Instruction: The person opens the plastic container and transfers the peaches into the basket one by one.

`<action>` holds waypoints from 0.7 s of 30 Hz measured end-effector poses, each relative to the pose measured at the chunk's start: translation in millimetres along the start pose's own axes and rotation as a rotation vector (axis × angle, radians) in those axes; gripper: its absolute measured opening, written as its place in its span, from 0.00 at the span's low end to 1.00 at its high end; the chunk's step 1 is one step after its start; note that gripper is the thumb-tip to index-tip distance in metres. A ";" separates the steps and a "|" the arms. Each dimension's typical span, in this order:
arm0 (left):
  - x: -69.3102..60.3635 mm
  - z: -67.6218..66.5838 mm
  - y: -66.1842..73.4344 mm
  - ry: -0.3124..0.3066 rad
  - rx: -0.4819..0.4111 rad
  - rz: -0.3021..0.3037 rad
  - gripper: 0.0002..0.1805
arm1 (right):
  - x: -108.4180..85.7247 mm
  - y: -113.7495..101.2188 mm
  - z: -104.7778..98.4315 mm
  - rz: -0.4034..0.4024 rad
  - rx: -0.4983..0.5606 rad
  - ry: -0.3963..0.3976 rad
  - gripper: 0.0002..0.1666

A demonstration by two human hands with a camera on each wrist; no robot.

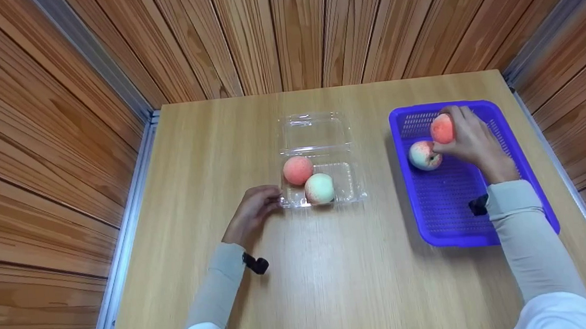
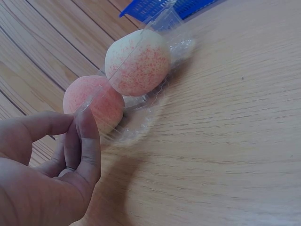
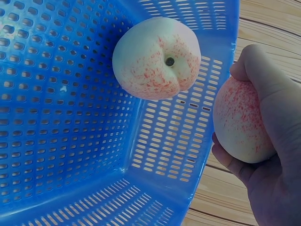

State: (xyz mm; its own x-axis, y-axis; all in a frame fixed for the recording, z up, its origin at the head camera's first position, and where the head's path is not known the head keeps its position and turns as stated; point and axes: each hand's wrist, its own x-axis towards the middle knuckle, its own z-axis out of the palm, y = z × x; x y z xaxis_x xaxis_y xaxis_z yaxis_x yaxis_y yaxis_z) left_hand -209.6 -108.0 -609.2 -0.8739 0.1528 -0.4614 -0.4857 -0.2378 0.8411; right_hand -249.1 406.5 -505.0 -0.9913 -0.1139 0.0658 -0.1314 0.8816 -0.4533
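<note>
A clear plastic clamshell box (image 1: 346, 181) lies unfolded on the table, holding a pink peach (image 1: 298, 170) and a pale, red-speckled peach (image 1: 319, 188). My left hand (image 1: 253, 212) pinches the box's near left edge between thumb and fingers, as the left wrist view shows (image 2: 51, 165). Over the far part of the purple-blue basket (image 1: 456, 240), my right hand (image 1: 474, 142) grips a peach (image 1: 442, 128), seen red-speckled in the right wrist view (image 3: 242, 120). Another pale peach (image 1: 424, 155) sits in the basket beside it, its stem dimple showing (image 3: 157, 59).
The wooden table (image 1: 312, 278) has the basket at its right side and the box near its middle. Wood-plank walls (image 1: 298, 33) stand behind and at both sides, with metal frame posts (image 1: 128, 198) along the table's edges.
</note>
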 end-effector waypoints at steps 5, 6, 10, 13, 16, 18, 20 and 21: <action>0.3 -0.1 -1.3 -0.019 -0.010 0.014 0.07 | -1.1 2.5 -0.7 0.018 0.001 -0.009 0.52; 0.2 -0.1 -1.2 -0.018 -0.012 0.013 0.07 | -1.2 3.2 -0.8 0.021 -0.001 -0.010 0.51; 0.1 0.4 -0.8 -0.009 -0.019 0.008 0.08 | -2.1 5.8 -1.1 0.026 -0.010 -0.011 0.51; 0.0 0.2 -0.2 -0.011 -0.011 0.006 0.08 | -3.0 7.4 -1.9 0.039 -0.007 -0.013 0.51; 0.3 -0.3 0.2 -0.013 0.001 0.003 0.08 | -3.3 9.5 -3.1 0.051 0.003 -0.004 0.51; -0.1 -0.4 0.8 -0.013 0.006 -0.001 0.08 | -3.3 10.9 -3.9 0.057 0.010 0.002 0.51; -0.6 -0.5 1.2 -0.013 0.009 -0.004 0.08 | -3.2 12.8 -4.5 0.062 0.016 0.005 0.51; -1.0 -0.7 1.3 -0.013 0.010 -0.005 0.08 | -3.3 13.8 -4.7 0.063 0.019 0.007 0.51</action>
State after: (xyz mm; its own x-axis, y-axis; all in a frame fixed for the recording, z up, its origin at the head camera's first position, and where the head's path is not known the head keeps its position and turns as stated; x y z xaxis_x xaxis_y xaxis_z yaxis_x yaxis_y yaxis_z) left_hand -209.4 -109.0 -607.9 -0.8709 0.1662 -0.4624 -0.4902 -0.2274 0.8414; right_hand -247.6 421.2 -507.3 -0.9976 -0.0551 0.0428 -0.0688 0.8781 -0.4735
